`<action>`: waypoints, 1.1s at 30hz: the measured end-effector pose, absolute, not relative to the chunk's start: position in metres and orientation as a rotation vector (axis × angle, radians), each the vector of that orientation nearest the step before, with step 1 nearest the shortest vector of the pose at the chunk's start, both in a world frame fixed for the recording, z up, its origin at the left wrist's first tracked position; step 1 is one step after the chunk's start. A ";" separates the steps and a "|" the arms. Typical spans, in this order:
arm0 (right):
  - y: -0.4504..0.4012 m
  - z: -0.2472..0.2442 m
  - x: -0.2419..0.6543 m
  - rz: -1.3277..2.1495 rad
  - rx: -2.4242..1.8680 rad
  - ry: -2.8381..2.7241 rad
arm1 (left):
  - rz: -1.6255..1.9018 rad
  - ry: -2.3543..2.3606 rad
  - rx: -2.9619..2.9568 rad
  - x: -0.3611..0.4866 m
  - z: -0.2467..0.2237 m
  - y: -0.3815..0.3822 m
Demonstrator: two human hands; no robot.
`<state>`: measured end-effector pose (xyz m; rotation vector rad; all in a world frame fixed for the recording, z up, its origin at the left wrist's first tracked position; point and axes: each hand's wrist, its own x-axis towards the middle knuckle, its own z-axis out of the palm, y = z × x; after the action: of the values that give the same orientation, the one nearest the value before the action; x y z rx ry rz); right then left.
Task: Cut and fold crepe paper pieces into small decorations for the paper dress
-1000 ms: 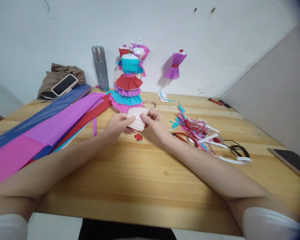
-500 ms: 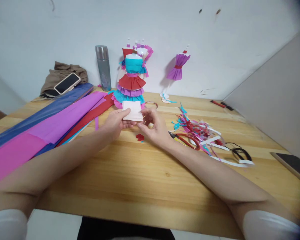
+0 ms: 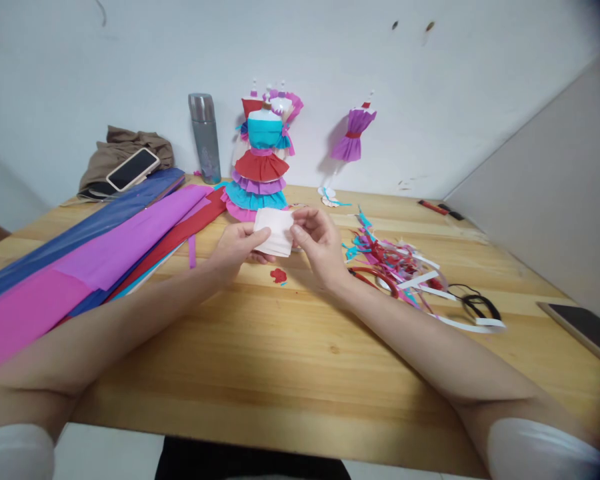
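Right hand (image 3: 323,248) risen beside pale paper (image 3: 278,225), grip unclear; left hand (image 3: 234,244) pinching it.

- I'm looking at a pale wooden table (image 3: 280,373).
- On its left I see long coloured sheets (image 3: 145,230) and a bottle (image 3: 207,150).
- Near the middle, a red scrap (image 3: 279,275).
- Right: tangled strips (image 3: 395,257), black cord (image 3: 491,308), a phone (image 3: 587,327).

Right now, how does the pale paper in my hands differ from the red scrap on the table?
The pale paper is roughly square; the red scrap has an irregular outline. The pale paper looks clearly larger than the red scrap. Your left hand grips the pale paper, while the red scrap lies on the table. Each is mostly one colour.
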<state>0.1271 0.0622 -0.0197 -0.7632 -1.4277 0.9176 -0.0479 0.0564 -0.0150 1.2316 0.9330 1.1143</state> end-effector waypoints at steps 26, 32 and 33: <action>0.067 -0.001 0.136 0.828 -0.884 -1.487 | 1.292 1.213 1.427 -0.054 0.013 0.054; 0.064 0.007 0.134 1.155 -1.014 -1.494 | 1.239 1.276 1.439 -0.050 0.019 0.049; 0.063 0.007 0.134 1.196 -1.031 -1.477 | 1.230 1.276 1.460 -0.050 0.020 0.048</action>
<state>0.1338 0.0634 0.0072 -1.0313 -1.4775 1.1965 -0.0501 0.0482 0.0199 1.4603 1.2756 1.2298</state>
